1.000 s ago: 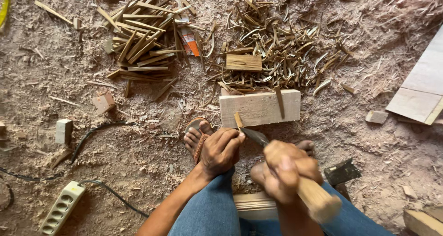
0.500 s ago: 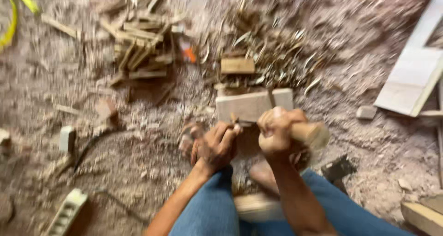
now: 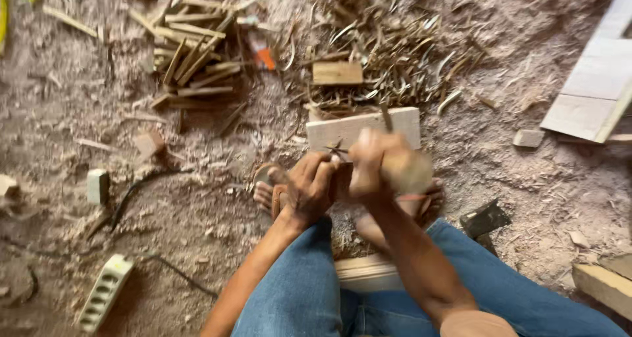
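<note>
Pale wooden block (image 3: 362, 127), flat on ground.

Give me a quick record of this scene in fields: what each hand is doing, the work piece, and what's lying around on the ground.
Left hand: grips a small dark piece, partly hidden, just below the wood block
Right hand: closed round a wooden mallet, motion-blurred
Wood block: pale, rectangular, lying flat ahead of the hands
Ground: sawdust and wood chips
Beyond the block: pile of split sticks, heap of curled shavings
Lower left: power strip with cable
</note>
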